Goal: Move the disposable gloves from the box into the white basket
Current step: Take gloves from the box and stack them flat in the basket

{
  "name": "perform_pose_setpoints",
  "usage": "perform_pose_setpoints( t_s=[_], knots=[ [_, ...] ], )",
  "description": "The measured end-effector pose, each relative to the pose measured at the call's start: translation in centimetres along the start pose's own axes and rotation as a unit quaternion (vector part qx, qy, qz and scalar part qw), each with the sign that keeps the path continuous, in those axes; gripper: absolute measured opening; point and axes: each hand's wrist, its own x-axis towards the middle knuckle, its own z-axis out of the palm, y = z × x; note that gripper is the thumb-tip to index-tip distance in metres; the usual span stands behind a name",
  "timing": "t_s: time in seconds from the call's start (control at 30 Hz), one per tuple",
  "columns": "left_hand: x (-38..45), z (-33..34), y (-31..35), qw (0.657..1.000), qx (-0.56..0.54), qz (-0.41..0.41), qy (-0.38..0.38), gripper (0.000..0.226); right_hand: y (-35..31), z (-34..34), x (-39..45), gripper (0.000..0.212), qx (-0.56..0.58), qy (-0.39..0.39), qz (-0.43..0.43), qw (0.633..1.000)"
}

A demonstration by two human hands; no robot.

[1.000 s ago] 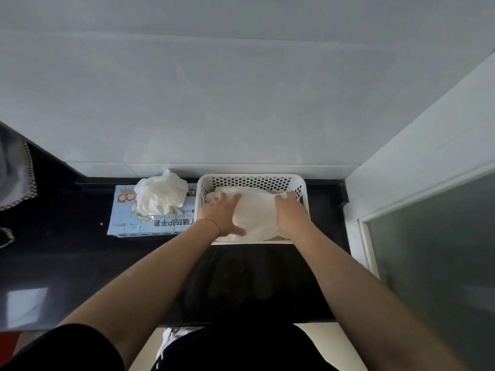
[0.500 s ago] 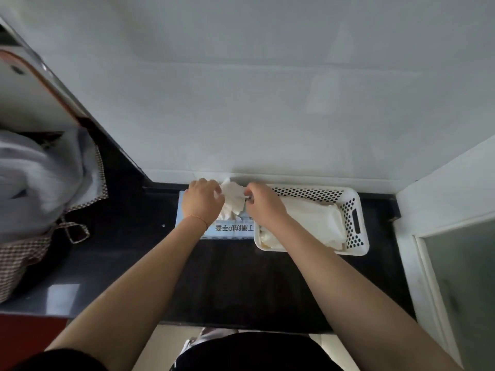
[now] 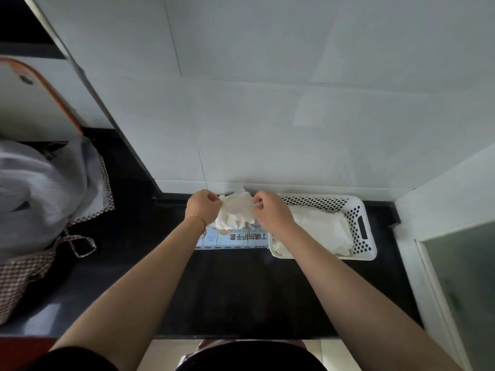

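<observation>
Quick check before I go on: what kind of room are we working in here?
Probably a home kitchen or utility corner: a glossy black countertop against a white tiled wall, a checked-trim apron or cloth heaped at the left, and a frosted glass door at the right.

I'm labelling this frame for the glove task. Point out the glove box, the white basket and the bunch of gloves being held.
glove box (image 3: pixel 241 238): head view, printed front face.
white basket (image 3: pixel 360 227): head view, perforated right wall.
bunch of gloves (image 3: pixel 235 210): head view, crumpled middle.

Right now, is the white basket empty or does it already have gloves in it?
Not empty. The white basket already holds a flat pile of white gloves, while both hands grip another bunch above the glove box.
</observation>
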Motion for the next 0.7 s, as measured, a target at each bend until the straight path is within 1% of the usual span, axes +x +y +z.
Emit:
perform_pose_setpoints(
  t_s=[0.1, 0.13, 0.17, 0.23, 0.3, 0.37, 0.43, 0.53, 0.57, 0.63, 0.7],
  knots=[
    [0.2, -0.1, 0.2, 0.999, -0.005, 0.014, -0.050, 0.025, -0.4, -0.7, -0.1, 0.020, -0.001, 0.013, -0.005, 1.000],
    [0.3, -0.1, 0.2, 0.998, 0.007, 0.016, -0.065, 0.026, -0.5, -1.0, -0.1, 0.019, 0.000, 0.017, -0.006, 1.000],
    [0.3, 0.0, 0.2, 0.997, 0.016, 0.017, -0.068, 0.022, -0.6, -1.2, -0.1, 0.018, 0.001, 0.019, -0.009, 1.000],
    [0.2, 0.0, 0.0, 0.999, 0.007, 0.005, -0.052, 0.011, -0.8, -1.4, -0.2, 0.017, 0.004, 0.024, -0.014, 1.000],
    [0.1, -0.3, 0.0, 1.000, 0.001, 0.005, -0.028, 0.008, -0.9, -1.6, -0.3, 0.018, 0.011, 0.029, -0.014, 0.999],
    [0.1, -0.9, 0.3, 0.998, 0.040, 0.041, -0.011, 0.017, -0.9, -1.8, -0.5, 0.019, 0.017, 0.033, -0.012, 0.999],
    [-0.1, -1.7, 0.8, 0.991, 0.101, 0.082, 0.013, 0.024, -1.0, -1.9, -0.5, 0.019, 0.025, 0.034, -0.008, 0.999],
    [-0.5, -3.1, 2.1, 0.974, 0.182, 0.127, 0.047, 0.023, -1.4, -1.9, -0.4, 0.018, 0.037, 0.034, -0.008, 0.999],
    [-0.5, -3.2, 2.2, 0.972, 0.193, 0.127, 0.037, 0.021, -1.5, -1.9, -0.4, 0.017, 0.039, 0.033, -0.008, 0.999],
    [-0.4, -3.0, 1.8, 0.977, 0.187, 0.102, -0.022, 0.016, -2.0, -1.8, -0.6, 0.018, 0.044, 0.026, -0.014, 0.999],
    [-0.4, -2.1, 0.7, 0.983, 0.144, 0.065, -0.091, 0.024, -2.4, -1.6, -0.9, 0.019, 0.053, 0.014, -0.016, 0.998]
  ],
)
